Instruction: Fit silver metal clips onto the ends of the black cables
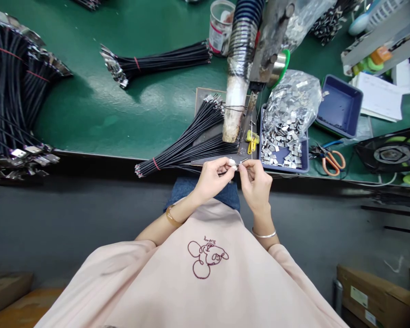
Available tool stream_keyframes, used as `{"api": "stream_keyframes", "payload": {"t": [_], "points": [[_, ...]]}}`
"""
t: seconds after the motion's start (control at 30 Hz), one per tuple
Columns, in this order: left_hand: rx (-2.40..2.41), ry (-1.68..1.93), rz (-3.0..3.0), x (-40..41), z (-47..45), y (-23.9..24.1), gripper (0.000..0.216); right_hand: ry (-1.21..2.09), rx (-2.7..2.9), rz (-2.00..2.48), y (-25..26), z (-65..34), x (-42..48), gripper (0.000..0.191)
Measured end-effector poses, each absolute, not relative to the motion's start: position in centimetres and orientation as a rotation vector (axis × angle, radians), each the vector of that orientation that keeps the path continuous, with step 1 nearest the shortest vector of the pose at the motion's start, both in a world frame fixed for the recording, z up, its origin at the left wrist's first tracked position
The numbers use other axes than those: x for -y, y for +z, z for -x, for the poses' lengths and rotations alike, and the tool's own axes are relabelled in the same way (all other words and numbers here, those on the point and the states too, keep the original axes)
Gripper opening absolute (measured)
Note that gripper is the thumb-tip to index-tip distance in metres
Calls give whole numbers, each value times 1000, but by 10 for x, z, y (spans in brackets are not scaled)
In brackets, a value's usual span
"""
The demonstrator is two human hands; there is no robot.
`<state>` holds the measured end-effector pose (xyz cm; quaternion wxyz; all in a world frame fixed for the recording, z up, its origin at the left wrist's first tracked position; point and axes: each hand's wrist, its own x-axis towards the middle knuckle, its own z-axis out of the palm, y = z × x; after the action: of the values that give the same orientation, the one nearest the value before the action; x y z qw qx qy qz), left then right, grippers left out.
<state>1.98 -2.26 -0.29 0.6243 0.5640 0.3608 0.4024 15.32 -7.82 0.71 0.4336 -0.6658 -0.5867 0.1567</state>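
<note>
My left hand (pixel 212 178) is closed in a pinch at the bench edge. It seems to hold the end of a black cable; white coverings show at its thumb and fingertip. Close beside it, my right hand (pixel 256 183) pinches a small metal piece (pixel 243 161), and the fingertips of both hands nearly meet. Left of them, a bundle of black cables (pixel 181 141) fans out under a red band, its stripped ends on a dark board. Just right of my hands stands a blue tray (pixel 304 157) with small metal connector shells (pixel 283 143) and a plastic bag.
Above my hands hang a ribbed duct (pixel 241 54) and a metal arm (pixel 269 45). Scissors with orange handles (pixel 333 163), a second blue tray (pixel 340 102) and a black fan (pixel 392 150) lie at right. More cable bundles (pixel 167 57) lie at left.
</note>
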Motion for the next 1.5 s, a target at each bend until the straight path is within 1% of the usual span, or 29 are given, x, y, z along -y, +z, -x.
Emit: {"api": "stream_keyframes", "payload": {"t": [0.13, 0.2, 0.27, 0.33, 0.47, 0.6, 0.67, 0.73, 1.0, 1.27, 1.5], "points": [[-729, 854, -1168, 20, -19, 2, 19, 938, 1140, 1406, 7, -154, 75, 17], [-707, 840, -1118, 17, -18, 4, 22, 1016, 980, 1288, 8, -158, 72, 18], [-711, 838, -1070, 15, -16, 5, 22, 921, 869, 1229, 11, -163, 71, 18], [-716, 830, -1038, 13, -15, 5, 22, 756, 851, 1231, 15, -166, 72, 16], [-739, 835, -1027, 10, -17, 3, 22, 496, 955, 1400, 17, -163, 80, 15], [-763, 854, -1028, 9, -21, 3, 24, 258, 1245, 1496, 9, -157, 82, 3], [-769, 863, -1038, 8, -23, 4, 24, 99, 1432, 1476, 4, -156, 79, 4], [-783, 874, -1060, 7, -24, 5, 24, 13, 1528, 1453, 1, -156, 75, 6], [-793, 887, -1042, 2, -28, 3, 28, 164, 1432, 1482, 0, -155, 63, 6], [-781, 907, -1037, -1, -28, 8, 25, 124, 1469, 1507, 7, -154, 61, 10], [-772, 845, -973, -1, -26, 7, 24, 216, 1494, 1410, 4, -157, 67, 11]]}}
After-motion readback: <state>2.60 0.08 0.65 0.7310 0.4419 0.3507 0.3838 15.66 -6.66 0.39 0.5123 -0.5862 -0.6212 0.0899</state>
